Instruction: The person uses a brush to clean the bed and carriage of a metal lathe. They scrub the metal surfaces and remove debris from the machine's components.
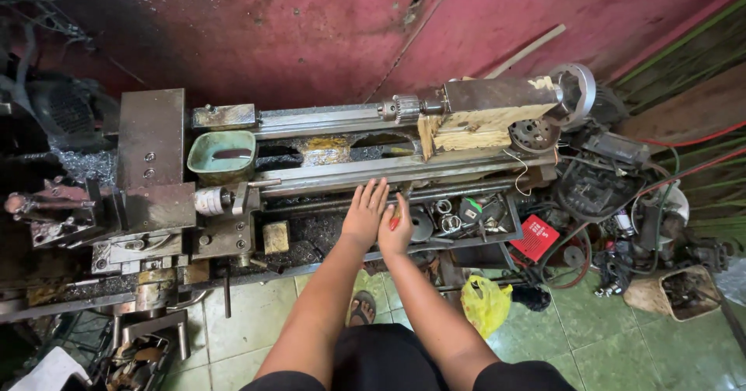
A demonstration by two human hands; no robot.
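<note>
I look down on a small metal lathe (326, 173) standing against a red wall. My left hand (365, 212) lies flat with fingers spread over the lathe's front tray, just below the bed rails. My right hand (396, 228) sits right beside it, fingers curled around a small red object (395, 222), partly hidden in the grip. A drill chuck (404, 108) on the tailstock points left along the bed, next to a wooden block (474, 131).
A green bowl (221, 154) rests on the bed at left. Rings and small parts (447, 218) fill the tray to the right. A red box (535, 238), cables, a yellow bag (486, 302) and scrap crowd the tiled floor at right.
</note>
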